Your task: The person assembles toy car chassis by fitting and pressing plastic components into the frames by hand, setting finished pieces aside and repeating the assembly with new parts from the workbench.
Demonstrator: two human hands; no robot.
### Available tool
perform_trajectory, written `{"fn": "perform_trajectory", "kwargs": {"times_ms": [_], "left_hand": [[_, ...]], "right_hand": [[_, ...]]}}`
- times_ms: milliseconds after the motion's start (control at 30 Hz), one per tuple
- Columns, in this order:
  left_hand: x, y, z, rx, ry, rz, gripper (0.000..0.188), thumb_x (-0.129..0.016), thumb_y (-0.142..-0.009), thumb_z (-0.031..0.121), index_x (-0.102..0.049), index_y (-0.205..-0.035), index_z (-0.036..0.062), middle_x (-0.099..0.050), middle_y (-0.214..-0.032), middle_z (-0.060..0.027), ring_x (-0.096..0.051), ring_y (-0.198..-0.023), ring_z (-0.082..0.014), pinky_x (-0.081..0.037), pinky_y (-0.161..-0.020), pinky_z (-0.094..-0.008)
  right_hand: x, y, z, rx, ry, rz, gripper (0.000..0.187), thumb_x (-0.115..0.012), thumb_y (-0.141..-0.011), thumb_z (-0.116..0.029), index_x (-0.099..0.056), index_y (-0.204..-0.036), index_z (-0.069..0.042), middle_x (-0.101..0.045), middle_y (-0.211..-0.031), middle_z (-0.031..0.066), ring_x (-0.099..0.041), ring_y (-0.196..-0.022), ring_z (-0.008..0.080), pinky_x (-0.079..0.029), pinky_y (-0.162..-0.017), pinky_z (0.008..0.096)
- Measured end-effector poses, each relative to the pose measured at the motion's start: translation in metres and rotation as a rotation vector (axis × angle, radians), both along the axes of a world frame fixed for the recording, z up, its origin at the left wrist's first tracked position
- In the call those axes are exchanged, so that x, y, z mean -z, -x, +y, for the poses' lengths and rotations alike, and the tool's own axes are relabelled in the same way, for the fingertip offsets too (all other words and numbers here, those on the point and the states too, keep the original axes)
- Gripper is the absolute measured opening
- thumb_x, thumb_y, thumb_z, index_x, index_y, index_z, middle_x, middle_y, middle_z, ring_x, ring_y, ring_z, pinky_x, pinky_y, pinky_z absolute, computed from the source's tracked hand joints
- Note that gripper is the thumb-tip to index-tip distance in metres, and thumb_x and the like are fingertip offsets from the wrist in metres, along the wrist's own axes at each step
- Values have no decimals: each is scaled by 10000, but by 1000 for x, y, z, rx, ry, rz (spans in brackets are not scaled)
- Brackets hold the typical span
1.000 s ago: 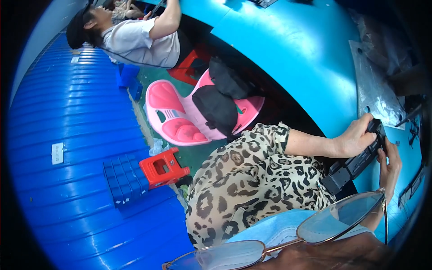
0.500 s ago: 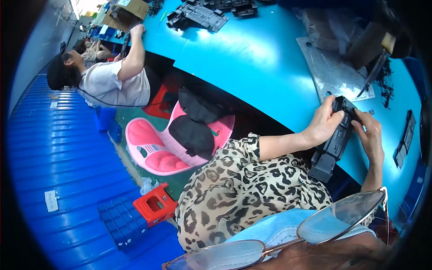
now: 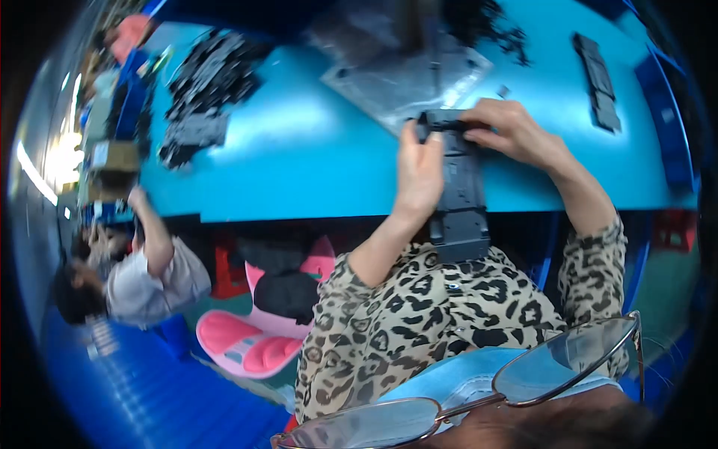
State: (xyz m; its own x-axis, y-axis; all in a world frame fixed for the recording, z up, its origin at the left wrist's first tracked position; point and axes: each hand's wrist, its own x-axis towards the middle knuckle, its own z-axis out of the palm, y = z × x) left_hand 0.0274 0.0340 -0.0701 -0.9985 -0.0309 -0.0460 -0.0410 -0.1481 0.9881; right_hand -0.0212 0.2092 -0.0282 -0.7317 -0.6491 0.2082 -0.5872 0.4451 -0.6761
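Observation:
A long black moulded plastic part points away from my body, with its near end over my lap and its far end above the table. My left hand grips the far end from the left side, thumb on top. From the right, my right hand closes its thumb and fingers on the same end, and its fingertips partly cover that corner. Whether a smaller piece is pinched there I cannot make out.
The blue table carries a heap of black plastic parts on the left, a clear plastic bag ahead, small black pieces beyond, and another long black part beside a blue bin. A pink seat and a co-worker are at left.
The whole view has swung round, so the table now lies straight ahead and the co-worker sits lower left. Both hands keep hold of the black part, now nearly straight in front of me.

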Motion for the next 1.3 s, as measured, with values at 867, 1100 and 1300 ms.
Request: {"fn": "perform_trajectory", "kwargs": {"times_ms": [867, 1100, 1300], "left_hand": [[-20, -6, 0, 79, -176, -160, 248, -402, -896, 103, -390, -1087, -53, -535, -859, -63, -493, -711, -53, -417, -612, -181], [-17, -4, -1, 33, -82, -137, 302, -424, -877, 104, -382, -1110, -83, -521, -867, -58, -452, -721, -55, -388, -633, -185], [-26, -5, 5, -9, -78, -117, 327, -462, -871, 95, -384, -1138, -78, -538, -917, -59, -487, -778, -74, -405, -669, -195]], "right_hand": [[10, -1, 3, -21, 28, 28, 227, -593, -769, -121, -575, -950, 17, -586, -858, 109, -583, -752, 236, -482, -632, 328], [6, -9, -3, -8, -101, 314, 179, -586, -736, -57, -565, -895, 21, -534, -825, 123, -559, -701, 262, -466, -584, 320], [10, -26, -24, 179, -60, 417, 300, -556, -681, -29, -550, -978, 4, -522, -789, 123, -550, -688, 266, -460, -586, 345]]}}
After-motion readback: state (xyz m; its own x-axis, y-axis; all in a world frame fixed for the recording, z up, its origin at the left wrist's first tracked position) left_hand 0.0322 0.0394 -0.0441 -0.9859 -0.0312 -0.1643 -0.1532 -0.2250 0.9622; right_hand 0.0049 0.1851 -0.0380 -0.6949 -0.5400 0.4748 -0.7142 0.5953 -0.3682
